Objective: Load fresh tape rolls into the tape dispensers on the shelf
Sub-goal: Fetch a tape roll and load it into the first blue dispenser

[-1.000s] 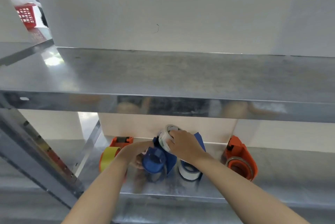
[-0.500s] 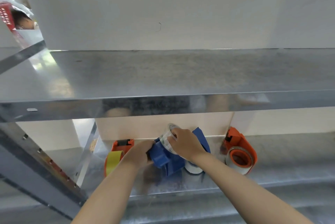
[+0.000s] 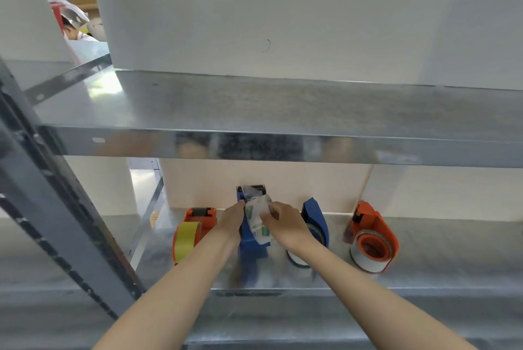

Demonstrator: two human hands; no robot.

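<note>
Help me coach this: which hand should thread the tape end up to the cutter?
Probably the right hand: it already grips the clear tape roll on the blue plastic dispenser, while the left hand steadies the dispenser's side.

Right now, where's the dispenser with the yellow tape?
In the head view, the orange dispenser with the yellow tape stands on the lower shelf, leftmost in the row, just left of the left hand.

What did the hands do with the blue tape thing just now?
The left hand stood the blue dispenser upright, its toothed end now pointing up. The right hand kept hold of the clear tape roll and brought it down against the dispenser's side. The two orange dispensers and the other blue one stayed put.
</note>
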